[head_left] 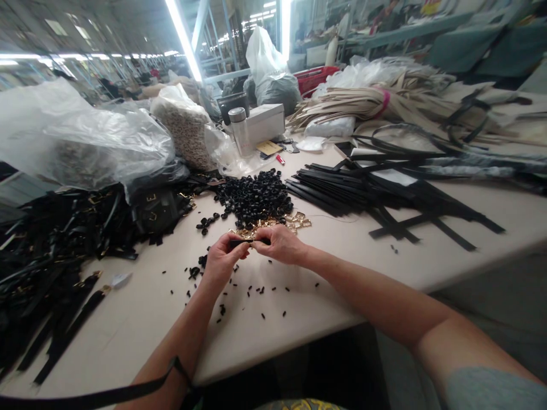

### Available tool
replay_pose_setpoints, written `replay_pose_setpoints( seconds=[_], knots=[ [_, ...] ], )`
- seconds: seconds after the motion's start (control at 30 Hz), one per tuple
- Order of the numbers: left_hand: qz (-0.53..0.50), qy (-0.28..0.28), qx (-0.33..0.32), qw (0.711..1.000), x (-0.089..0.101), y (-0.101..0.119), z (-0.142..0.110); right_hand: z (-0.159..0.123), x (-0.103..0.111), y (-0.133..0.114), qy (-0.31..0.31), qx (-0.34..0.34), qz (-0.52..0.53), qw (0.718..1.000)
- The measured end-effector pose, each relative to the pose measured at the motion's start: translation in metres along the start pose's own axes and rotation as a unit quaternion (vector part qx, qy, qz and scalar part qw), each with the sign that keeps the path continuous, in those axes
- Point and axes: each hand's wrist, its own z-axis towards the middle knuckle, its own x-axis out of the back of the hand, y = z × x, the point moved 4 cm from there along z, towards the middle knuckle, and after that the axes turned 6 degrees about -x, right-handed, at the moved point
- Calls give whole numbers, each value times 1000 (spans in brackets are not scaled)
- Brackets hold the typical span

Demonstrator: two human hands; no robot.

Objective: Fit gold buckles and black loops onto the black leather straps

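Observation:
My left hand (221,257) and my right hand (281,245) meet over the middle of the table, fingertips nearly touching. Both are closed on a short stretch of black strap (240,242), thumbs and fingers pinching it from either side. Fingers hide part of the strap, so I cannot make out its ends. Just beyond my hands lie gold metal buckles (301,221) and a heap of small black loops (256,196). Tiny black pieces (261,290) are scattered on the table below my hands.
Finished-looking black straps with gold buckles (81,233) pile up at the left. Flat black strips (337,191) lie at the right. Plastic bags (98,136), a clear bottle (240,134), a white box (265,122) and beige strips (342,105) stand behind. The table's front edge (299,344) runs nearby.

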Motion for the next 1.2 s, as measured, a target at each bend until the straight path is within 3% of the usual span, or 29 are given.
replay_pose_setpoints(
  seconds=[0.2,0.47,0.7,0.77,0.87,1.0,1.1,1.2],
  knots=[
    [-147,-37,79,985,3,-4,1,2,4,2,-28,0,60,998],
    [-95,-126,128,979,-5,-4,-7,-3,-5,-3,-159,39,93,982],
    [-18,-115,97,988,0,-1,-4,-4,2,-8,-182,62,2,981],
    [-3,-111,86,990,1,0,-2,-4,5,-7,-162,75,-35,983],
    [27,-114,60,991,2,0,-1,-3,11,-5,-80,112,-132,982],
    [135,-123,2,983,0,-1,-3,-3,11,-6,-14,195,-238,951],
    [205,-108,-27,972,-2,-1,-3,-4,13,-13,26,267,-241,933],
    [122,-58,4,991,-3,-1,0,-5,21,-19,102,268,-201,937]
  ],
)
